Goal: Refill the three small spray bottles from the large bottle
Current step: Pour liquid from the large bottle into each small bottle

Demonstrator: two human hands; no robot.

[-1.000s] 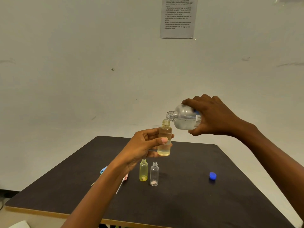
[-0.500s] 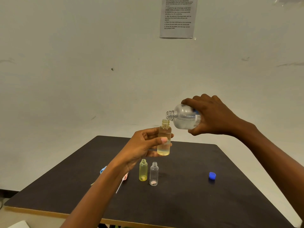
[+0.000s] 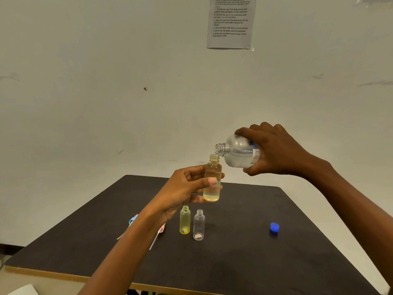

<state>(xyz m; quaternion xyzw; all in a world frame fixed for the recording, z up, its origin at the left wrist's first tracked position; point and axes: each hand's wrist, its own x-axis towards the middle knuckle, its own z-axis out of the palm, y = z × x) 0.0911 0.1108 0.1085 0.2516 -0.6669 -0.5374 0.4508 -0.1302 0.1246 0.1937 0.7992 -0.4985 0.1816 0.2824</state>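
- While the left hand holds the small pale-amber plastic bottle upright in the air above the dark square table, its thumb lies across the front and its fingers curl behind.
- The right hand grips the large clear plastic bottle from above, its fingers wrapped over the body.
- The large bottle's long axis lies almost level, with its neck pointing to the person's left.
- Its open mouth sits just above and slightly right of the small bottle's open neck. No stream is visible.
- Pouring likely needs the mouth centred over that neck, then tipped further.
- A yellow small bottle and a clear small bottle stand uncapped on the table below.
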